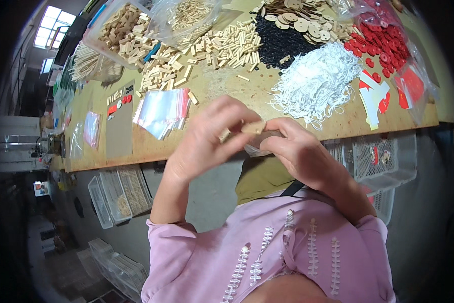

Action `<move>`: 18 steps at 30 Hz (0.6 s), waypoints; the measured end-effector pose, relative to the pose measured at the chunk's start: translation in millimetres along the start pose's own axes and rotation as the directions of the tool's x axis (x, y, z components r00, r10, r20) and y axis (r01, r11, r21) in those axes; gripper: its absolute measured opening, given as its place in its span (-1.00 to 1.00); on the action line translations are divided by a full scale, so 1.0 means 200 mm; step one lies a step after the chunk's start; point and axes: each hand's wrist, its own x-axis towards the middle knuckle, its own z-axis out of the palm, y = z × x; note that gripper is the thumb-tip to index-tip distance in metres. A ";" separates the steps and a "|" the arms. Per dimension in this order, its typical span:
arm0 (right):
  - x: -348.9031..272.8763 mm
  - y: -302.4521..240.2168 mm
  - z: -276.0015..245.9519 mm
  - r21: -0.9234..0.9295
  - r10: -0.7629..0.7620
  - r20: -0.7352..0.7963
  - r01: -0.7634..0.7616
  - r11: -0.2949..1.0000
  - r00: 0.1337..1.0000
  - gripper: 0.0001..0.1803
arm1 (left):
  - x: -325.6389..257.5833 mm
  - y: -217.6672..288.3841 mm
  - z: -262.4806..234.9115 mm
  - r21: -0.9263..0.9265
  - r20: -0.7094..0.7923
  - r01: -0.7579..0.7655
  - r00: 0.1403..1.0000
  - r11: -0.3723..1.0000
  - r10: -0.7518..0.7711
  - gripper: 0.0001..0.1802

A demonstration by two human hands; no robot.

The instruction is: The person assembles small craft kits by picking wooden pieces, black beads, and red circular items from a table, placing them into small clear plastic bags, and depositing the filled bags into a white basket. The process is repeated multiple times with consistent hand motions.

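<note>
Over the table's front edge, my left hand (207, 134) is closed around small pale wooden pieces and is slightly blurred. A flat wooden piece (254, 127) sticks out at its fingertips, and a small wooden block (225, 135) shows between the fingers. Close beside it, my right hand (300, 154) pinches a small clear plastic bag (257, 150) by its upper part. The flat piece is at the bag's mouth; the fingers hide whether it is inside. A fanned stack of clear zip bags (161, 112) lies left of my left hand.
Wooden blocks and sticks (232, 45), black pieces (277, 43), round wooden discs (308, 25), white strings (315, 78) and red discs (383, 43) are heaped across the table. Red and white cards (373, 98) lie right. Plastic baskets (121, 194) stand below the table.
</note>
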 end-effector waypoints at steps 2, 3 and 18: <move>0.01 -0.02 -0.02 0.042 -0.010 0.020 0.009 0.999 1.000 -0.76 | -0.01 0.06 0.03 0.072 0.053 -0.041 0.998 0.997 0.037 -0.70; 0.00 -0.02 -0.02 0.070 0.008 0.020 -0.009 0.998 1.000 -0.76 | 0.00 0.07 0.03 0.066 0.100 -0.046 0.994 0.997 0.040 -0.69; -0.13 0.04 -0.02 0.058 0.047 0.034 -0.049 0.997 0.998 -0.81 | 0.57 -0.73 0.03 0.361 -0.212 0.417 0.908 0.834 -0.362 -0.66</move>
